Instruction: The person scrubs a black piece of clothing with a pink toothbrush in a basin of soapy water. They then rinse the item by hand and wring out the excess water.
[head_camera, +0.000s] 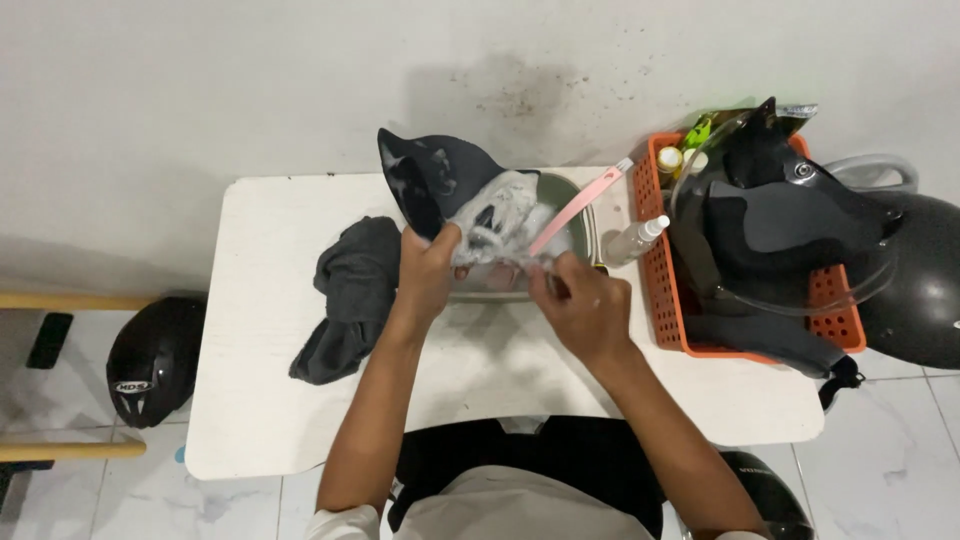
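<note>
Both hands clamped on soapy pad (470, 200): L hand (428, 268) grips its lower edge, R hand (578, 300) pinches the wet end over bowl (572, 195), frame center. Grey cloth (350, 290) just left; orange basket (655, 260) w/ visor right.

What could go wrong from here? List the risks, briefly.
1. The left hand and right hand work a soapy dark helmet pad over the metal basin; a slippery grip could let it drop and splash suds.
2. The small spray bottle stands right beside the right hand's side of the basin; an elbow or wrist might knock it over.
3. The orange basket overhangs the white table edge with heavy helmet parts, so it may tip.
</note>
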